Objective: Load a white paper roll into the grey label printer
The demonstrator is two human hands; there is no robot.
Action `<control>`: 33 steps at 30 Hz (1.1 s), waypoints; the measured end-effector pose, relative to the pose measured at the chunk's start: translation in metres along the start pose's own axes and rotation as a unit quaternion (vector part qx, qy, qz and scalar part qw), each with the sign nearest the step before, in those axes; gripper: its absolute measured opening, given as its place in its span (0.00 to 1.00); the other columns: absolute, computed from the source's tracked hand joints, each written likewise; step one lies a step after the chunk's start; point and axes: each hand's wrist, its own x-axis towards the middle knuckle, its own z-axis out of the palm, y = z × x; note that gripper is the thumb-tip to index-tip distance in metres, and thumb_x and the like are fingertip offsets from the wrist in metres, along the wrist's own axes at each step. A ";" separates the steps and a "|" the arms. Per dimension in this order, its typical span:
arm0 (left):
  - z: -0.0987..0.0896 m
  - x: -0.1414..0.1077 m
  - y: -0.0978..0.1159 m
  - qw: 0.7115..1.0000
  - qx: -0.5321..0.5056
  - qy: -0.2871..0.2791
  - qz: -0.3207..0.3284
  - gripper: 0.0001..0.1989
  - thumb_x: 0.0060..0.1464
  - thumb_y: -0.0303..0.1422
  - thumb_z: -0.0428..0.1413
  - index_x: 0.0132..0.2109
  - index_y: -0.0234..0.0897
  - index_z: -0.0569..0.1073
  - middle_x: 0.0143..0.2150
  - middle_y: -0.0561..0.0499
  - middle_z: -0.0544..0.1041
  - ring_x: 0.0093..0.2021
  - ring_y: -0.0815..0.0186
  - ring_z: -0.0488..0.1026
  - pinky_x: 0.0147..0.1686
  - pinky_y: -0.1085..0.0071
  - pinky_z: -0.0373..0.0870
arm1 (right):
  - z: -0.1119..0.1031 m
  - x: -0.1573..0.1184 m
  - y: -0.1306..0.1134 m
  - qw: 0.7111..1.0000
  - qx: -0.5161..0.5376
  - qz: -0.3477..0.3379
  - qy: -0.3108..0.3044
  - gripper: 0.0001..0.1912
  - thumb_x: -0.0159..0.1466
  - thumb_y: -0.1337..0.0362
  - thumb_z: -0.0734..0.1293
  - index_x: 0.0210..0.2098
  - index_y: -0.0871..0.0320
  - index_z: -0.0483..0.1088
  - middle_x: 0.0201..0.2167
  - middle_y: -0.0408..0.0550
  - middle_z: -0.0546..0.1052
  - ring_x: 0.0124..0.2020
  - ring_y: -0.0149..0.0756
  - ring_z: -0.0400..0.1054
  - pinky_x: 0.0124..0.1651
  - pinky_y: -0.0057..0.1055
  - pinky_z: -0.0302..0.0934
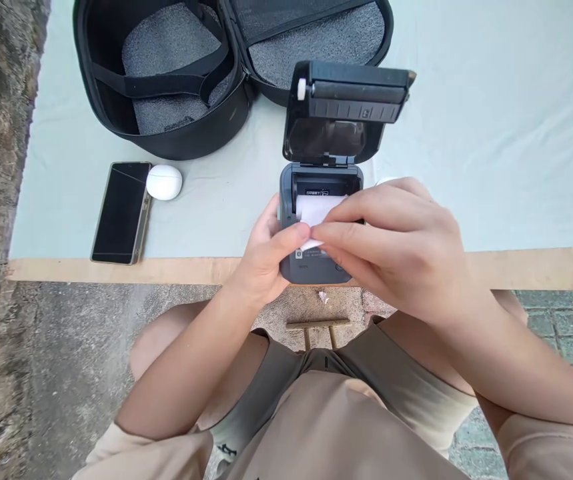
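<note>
A small dark grey label printer (290, 267) stands at the table's front edge, its lid (333, 143) swung up and a black roller visible on the lid's far end. White paper (319, 208), seemingly a roll, sits in the printer's compartment, and its loose end comes out toward me. My left hand (271, 250) is closed around the printer's left side, thumb lying on the paper's end. From the right, my right hand (396, 240) pinches that same end between thumb and fingers. It hides the printer's right side and part of the paper.
Behind the printer lies an unzipped black case (191, 137) with grey foam inside and a strap. To the left are a phone (120, 213) and a white earbud case (164, 182) touching it. The table's wooden front edge (531, 268) runs above my knees. A white object is mostly hidden behind my right hand.
</note>
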 end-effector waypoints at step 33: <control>-0.013 0.006 -0.006 0.997 0.070 -0.020 0.022 0.23 0.43 0.30 0.65 0.48 0.39 0.68 0.44 0.49 0.80 0.54 0.51 0.75 0.45 0.61 0.79 | -0.012 0.014 0.020 0.992 0.110 0.064 0.015 0.06 0.62 0.64 0.65 0.38 0.58 0.72 0.40 0.49 0.73 0.43 0.34 0.68 0.46 0.37 0.67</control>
